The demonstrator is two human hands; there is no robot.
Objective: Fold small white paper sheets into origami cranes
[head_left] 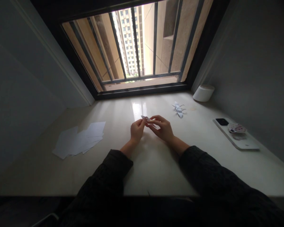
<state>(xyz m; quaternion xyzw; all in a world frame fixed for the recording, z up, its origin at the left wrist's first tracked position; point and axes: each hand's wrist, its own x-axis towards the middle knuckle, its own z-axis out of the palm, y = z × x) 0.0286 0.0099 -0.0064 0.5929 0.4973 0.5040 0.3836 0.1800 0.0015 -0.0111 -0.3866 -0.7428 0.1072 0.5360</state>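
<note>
Over the middle of a pale table (156, 164), my two hands meet around a small folded piece of white paper (146, 118). My left hand (136, 130) pinches its left end with the fingers closed. My right hand (163, 127) is closed on its right part, fingers curled over it. Both arms wear dark sleeves. Most of the folded paper is hidden by my fingers.
A loose stack of white paper sheets (79, 139) lies at the left. A finished folded paper figure (178, 109) rests at the back right. A white round container (203, 92) stands in the corner. A white phone (236, 134) lies at the right. A barred window (137, 47) is behind.
</note>
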